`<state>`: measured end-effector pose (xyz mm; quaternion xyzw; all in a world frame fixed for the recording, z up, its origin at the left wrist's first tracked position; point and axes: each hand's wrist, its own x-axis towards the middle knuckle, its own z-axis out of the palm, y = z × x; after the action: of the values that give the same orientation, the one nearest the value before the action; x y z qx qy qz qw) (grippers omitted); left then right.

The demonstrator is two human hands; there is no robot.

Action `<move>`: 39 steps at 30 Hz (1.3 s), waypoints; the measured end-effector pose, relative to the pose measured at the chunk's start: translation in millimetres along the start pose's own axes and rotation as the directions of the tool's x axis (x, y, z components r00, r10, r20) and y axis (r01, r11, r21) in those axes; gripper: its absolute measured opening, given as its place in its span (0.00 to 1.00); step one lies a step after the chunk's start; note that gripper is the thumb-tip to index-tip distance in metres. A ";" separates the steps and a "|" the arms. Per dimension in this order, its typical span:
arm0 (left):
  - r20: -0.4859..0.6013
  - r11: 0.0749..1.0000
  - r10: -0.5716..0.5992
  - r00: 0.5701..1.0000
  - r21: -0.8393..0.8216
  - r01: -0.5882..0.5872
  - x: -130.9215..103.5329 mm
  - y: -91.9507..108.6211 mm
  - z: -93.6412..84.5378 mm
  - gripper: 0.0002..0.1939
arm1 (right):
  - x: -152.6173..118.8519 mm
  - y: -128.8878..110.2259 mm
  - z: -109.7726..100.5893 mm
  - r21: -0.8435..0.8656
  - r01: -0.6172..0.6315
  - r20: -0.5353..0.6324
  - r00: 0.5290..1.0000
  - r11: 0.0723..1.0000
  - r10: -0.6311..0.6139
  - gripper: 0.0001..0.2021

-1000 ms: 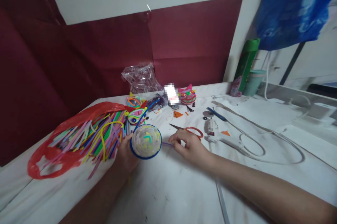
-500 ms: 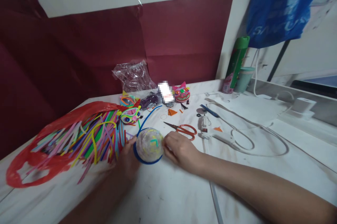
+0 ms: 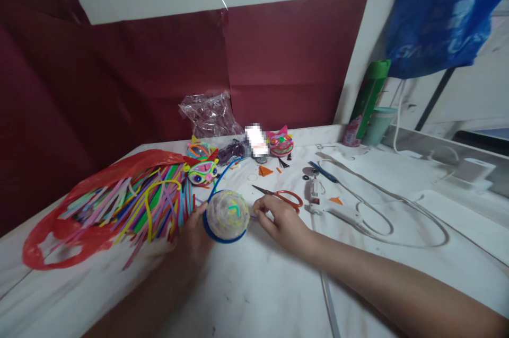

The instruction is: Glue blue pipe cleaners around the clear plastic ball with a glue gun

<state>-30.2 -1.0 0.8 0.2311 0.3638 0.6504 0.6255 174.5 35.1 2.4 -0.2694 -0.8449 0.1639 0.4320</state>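
My left hand point(image 3: 195, 229) grips the left side of a pale, rounded dome-like piece point(image 3: 227, 216) with yellow streaks and a small teal angled mark. A blue pipe cleaner point(image 3: 217, 236) runs along its lower rim, and one free end rises past the top and curves right. My right hand point(image 3: 278, 219) is at the dome's right edge, fingertips pinched together; something thin and purplish shows by them, too small to name. Just behind the right hand lie orange-handled scissors point(image 3: 289, 198).
A red plastic bag point(image 3: 119, 160) of colourful pipe cleaners point(image 3: 147, 205) lies left. Decorated animal heads point(image 3: 202, 172) point(image 3: 281, 143) stand behind. To the right are a glue gun point(image 3: 317, 200) with its cord, a blue cutter point(image 3: 323, 172), a green spray can point(image 3: 368, 99) and a cup point(image 3: 379, 125).
My right hand has drawn slightly right, away from the dome's edge. My left hand keeps its hold. The whole view has shifted a little, so the table things appear further right.
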 end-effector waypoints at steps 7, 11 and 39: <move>-0.028 0.998 0.047 0.998 0.042 -0.046 -2.4 -3.1 3.3 0.08 | -3.8 5.5 8.1 -0.031 0.092 0.024 0.996 0.995 -0.091 0.04; -0.049 0.997 0.062 0.997 0.045 -0.060 -5.1 -3.5 6.8 0.05 | -4.9 6.4 7.5 -0.086 0.139 0.047 0.990 0.987 -0.135 0.07; 0.149 0.567 0.385 0.911 0.741 -0.360 -2.1 -5.3 -13.3 0.26 | -2.9 -0.6 5.2 0.134 0.041 -0.055 0.998 0.990 -0.033 0.09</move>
<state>-36.7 -5.9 -11.3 0.5312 0.5525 0.5595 0.3155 171.4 32.7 -2.1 -0.2280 -0.8251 0.2057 0.4743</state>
